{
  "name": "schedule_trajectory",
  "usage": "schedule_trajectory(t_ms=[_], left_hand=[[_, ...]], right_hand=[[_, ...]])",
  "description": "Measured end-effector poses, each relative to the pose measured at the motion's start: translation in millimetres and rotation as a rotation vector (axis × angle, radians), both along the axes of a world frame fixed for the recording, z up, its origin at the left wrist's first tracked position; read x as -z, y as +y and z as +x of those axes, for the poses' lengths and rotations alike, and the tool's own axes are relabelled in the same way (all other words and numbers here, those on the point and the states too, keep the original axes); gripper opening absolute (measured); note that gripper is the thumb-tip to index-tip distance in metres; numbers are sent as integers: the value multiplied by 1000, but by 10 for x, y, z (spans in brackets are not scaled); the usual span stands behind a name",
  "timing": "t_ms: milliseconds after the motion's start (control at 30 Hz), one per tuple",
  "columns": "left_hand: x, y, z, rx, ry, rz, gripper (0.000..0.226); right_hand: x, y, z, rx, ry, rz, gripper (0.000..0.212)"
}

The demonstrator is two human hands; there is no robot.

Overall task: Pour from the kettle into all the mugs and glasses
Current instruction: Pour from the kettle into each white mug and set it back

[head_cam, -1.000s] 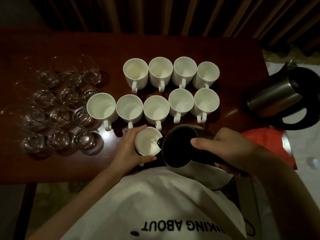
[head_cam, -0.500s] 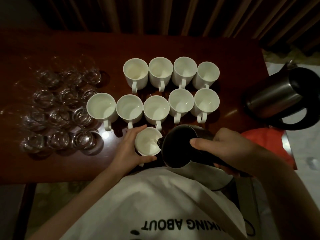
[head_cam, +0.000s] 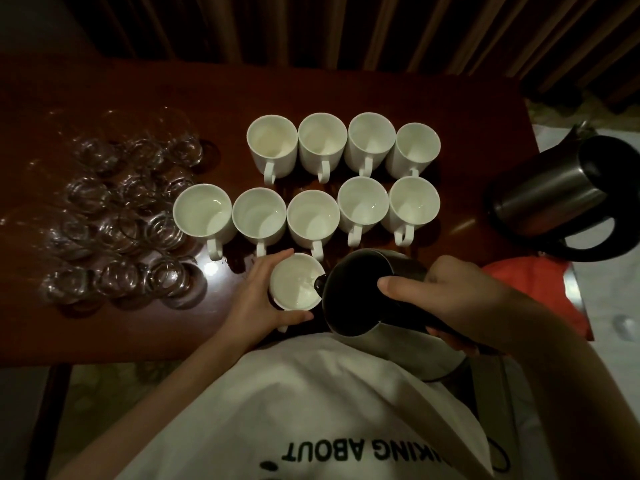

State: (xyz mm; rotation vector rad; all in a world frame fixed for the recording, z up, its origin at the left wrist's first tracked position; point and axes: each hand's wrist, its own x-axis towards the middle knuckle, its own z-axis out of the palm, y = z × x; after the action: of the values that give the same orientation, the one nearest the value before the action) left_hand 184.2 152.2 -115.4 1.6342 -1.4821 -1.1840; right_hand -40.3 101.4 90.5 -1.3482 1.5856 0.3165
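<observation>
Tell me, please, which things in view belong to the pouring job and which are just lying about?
Part of the job:
- kettle, tilted in the right hand
- mug steadied by the left hand
- nine more white mugs in two rows
- cluster of glasses

Lying about:
- second kettle at the table's right end
- orange object beside it

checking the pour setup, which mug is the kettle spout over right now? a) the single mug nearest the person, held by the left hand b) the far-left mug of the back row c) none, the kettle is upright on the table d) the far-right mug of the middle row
a: the kettle, tilted in the right hand, has its spout at the rim of the nearest mug, which the left hand wraps around.
</observation>
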Motion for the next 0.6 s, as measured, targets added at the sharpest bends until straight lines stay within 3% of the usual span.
schedule_trajectory(t_ms=[467, 600], left_hand=[[-15, 8, -11, -23, 31, 6, 94], [-25, 6, -12, -26, 35, 2, 95]], right_hand=[[-6, 27, 32, 35, -2, -19, 65], [0, 34, 58, -53, 49, -1, 58]])
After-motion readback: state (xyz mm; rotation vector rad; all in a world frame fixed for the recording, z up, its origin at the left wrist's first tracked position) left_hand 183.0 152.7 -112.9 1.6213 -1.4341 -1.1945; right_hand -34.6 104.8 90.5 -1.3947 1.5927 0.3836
